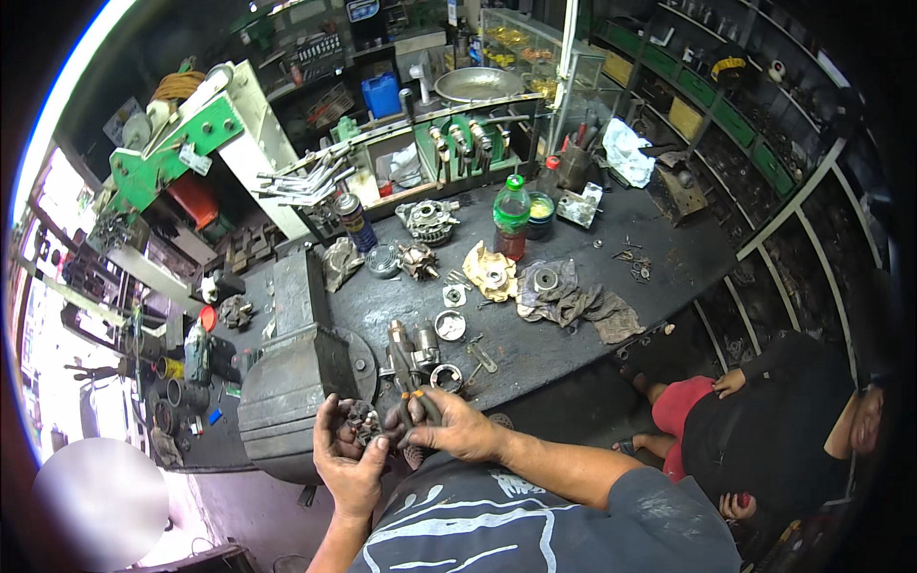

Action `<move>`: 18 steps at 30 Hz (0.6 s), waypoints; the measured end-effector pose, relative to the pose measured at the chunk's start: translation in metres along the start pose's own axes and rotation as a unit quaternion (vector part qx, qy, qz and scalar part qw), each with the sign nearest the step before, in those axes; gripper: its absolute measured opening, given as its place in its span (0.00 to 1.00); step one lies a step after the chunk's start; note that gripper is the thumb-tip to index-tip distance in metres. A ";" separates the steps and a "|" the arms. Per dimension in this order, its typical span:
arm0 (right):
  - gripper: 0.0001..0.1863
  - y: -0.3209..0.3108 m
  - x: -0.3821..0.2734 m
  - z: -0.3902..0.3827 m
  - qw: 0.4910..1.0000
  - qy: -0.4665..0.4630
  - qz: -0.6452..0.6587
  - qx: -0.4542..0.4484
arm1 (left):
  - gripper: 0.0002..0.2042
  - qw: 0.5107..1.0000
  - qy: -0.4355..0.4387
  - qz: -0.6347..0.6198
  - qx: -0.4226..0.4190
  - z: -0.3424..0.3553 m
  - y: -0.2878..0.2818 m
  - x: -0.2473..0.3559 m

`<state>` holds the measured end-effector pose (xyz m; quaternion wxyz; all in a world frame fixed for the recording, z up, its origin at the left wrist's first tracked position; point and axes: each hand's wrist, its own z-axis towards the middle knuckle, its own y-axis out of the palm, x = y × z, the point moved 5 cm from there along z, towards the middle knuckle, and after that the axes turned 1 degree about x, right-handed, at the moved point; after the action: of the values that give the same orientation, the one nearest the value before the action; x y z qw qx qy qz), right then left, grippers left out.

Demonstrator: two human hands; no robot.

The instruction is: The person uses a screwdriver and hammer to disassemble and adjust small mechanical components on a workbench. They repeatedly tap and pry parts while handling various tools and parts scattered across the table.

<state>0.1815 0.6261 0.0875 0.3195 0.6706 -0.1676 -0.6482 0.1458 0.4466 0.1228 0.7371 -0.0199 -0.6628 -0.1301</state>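
Observation:
My left hand (346, 468) is closed around a small dark metal part (364, 421) with a few shiny bits, held just off the bench's near edge. Beside it, my right hand (460, 427) grips the handles of dark pliers (405, 368), which show orange patches and point away from me. Past the pliers lies a metal starter-like assembly (426, 344). Close by are a metal ring (445, 376), a flat metal strip (482, 357) and a round cup of white material (449, 326). My fingers partly hide the small part.
A big vise (296, 392) stands left of my hands on the dark workbench (564, 334). Farther back are an alternator housing (427, 222), a spray can (354, 222), a green-capped bottle (512, 218) and a dirty rag (578, 304). A person in black (774, 420) is at the right.

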 end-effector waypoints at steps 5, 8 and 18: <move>0.23 0.007 -0.001 -0.003 0.951 -0.058 -0.298 0.066 | 0.33 0.981 -0.182 -0.053 -0.027 0.006 0.000 -0.011; 0.18 0.012 -0.005 0.001 0.957 -0.042 -0.269 0.099 | 0.30 0.981 -0.190 -0.047 -0.016 0.005 0.005 -0.009; 0.13 0.003 -0.027 0.021 0.961 -0.004 -0.276 0.026 | 0.50 0.866 0.201 0.402 -0.220 0.014 -0.006 0.034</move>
<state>0.1590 0.6369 0.1109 0.1099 0.6965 0.0062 -0.7091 0.1334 0.4383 0.1567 0.8193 -0.4200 -0.3889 0.0338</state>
